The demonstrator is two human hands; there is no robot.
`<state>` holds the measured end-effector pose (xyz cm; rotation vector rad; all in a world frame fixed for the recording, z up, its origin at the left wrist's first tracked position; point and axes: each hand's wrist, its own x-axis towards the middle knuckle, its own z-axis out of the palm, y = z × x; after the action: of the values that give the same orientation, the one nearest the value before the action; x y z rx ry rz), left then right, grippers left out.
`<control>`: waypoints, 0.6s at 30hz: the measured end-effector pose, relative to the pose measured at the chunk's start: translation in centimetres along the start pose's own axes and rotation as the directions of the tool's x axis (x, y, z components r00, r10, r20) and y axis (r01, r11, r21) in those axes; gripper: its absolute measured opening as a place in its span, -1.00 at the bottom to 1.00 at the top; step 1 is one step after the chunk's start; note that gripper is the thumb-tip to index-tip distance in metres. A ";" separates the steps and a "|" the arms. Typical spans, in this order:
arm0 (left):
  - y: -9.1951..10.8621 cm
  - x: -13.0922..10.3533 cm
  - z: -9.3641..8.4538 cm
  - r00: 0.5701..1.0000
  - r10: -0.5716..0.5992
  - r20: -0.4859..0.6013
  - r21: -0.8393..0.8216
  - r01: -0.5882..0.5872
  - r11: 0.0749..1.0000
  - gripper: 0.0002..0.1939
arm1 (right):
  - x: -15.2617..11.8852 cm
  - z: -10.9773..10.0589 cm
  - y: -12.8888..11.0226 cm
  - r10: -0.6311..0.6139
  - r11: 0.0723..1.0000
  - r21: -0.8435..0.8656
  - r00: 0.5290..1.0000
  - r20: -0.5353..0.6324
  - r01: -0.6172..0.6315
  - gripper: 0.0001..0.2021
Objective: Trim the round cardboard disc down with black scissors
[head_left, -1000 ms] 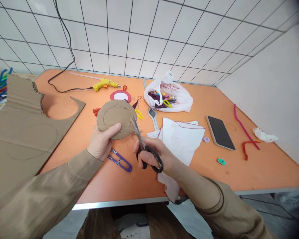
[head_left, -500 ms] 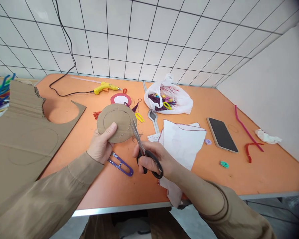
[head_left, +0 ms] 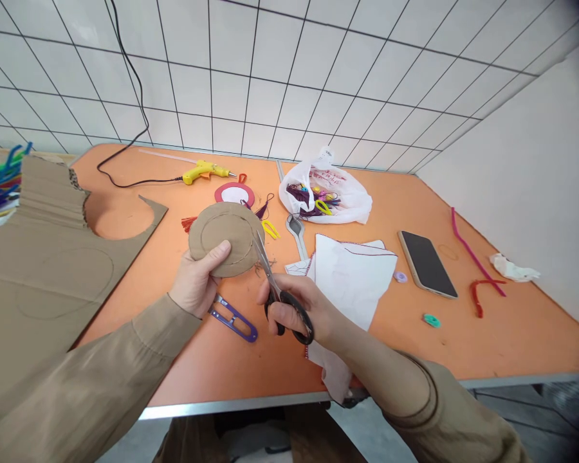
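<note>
My left hand (head_left: 200,276) pinches the lower left of a round cardboard disc (head_left: 229,228), thumb on top and fingers beneath. A smaller circle is drawn inside the disc's edge. In my right hand (head_left: 302,305) is a pair of scissors (head_left: 270,273) with black handles; its blades point up and away from me at the disc's right edge. Whether the blades grip the cardboard I cannot tell. Below the disc lies a purple slotted plastic tool (head_left: 234,318). White cloth (head_left: 350,276) with dark red stitching lies under and beside my right hand.
A large cut cardboard sheet (head_left: 43,276) covers the left side. Behind the disc are a yellow glue gun (head_left: 205,172), a red-rimmed round piece (head_left: 226,192), yellow thread snips (head_left: 270,229) and a white plastic bag (head_left: 352,196). A phone (head_left: 428,263) and pipe cleaners (head_left: 475,251) lie right.
Almost nothing differs. The view has shifted very slightly; both hands, the disc and the scissors keep nearly the same positions.
</note>
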<state>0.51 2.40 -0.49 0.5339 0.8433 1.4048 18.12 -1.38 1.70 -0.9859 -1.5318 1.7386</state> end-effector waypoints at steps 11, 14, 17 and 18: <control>-0.1 0.2 0.0 0.997 -0.071 -0.003 -0.048 0.071 0.996 -0.68 | -0.1 0.0 -0.1 -0.002 1.000 -0.014 1.000 0.003 0.002 -0.62; -0.1 0.1 0.0 0.998 -0.055 0.004 -0.063 0.055 0.997 -0.70 | -0.1 0.1 -0.2 0.000 1.000 -0.004 1.000 0.005 0.000 -0.61; 0.0 0.0 0.1 0.999 -0.033 0.012 -0.054 0.033 0.998 -0.71 | -0.1 0.1 -0.2 0.004 1.000 0.000 1.000 0.002 -0.004 -0.61; 0.0 0.0 0.1 1.000 -0.028 0.011 -0.048 0.029 0.998 -0.70 | -0.2 0.0 -0.2 0.005 1.000 0.000 1.000 0.000 -0.005 -0.61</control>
<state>0.60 2.37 -0.44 0.4902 0.8035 1.3917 18.16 -1.52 1.88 -0.9904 -1.5301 1.7423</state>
